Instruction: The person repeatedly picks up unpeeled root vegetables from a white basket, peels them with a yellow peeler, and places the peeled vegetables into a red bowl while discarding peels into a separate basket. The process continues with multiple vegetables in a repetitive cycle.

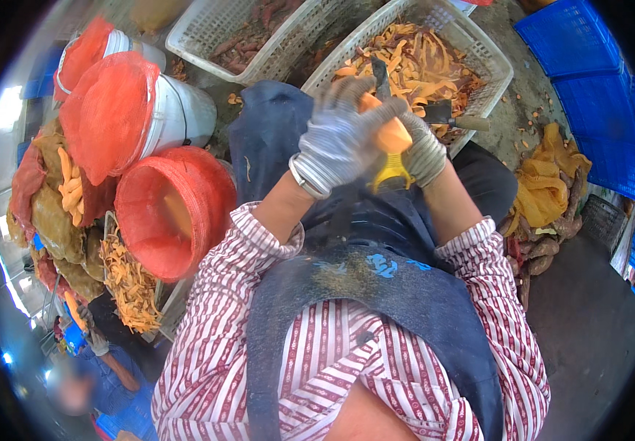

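My left hand (338, 136), in a grey-white knit glove and slightly blurred, is closed round a peeled orange sweet potato (393, 137) above my lap. Close against its right side is my gloved right hand (425, 153), with curled fingers partly hidden behind the sweet potato. A yellow peeler (392, 173) shows between the hands, just below the sweet potato; my right hand appears to grip it, though the grip is partly covered. Beyond my hands, a white plastic crate (495, 81) holds orange peelings (424, 62). A dark blade with a wooden handle (472, 123) lies at its near edge.
Another white crate (207, 65) with unpeeled sweet potatoes stands ahead. To the left are a red mesh-lined bucket (174, 257), white buckets (185, 110) and filled sacks (53, 220). Blue crates (589, 95) and a yellow mesh sack (542, 187) are right. A co-worker's gloved hand (95, 339) shows lower left.
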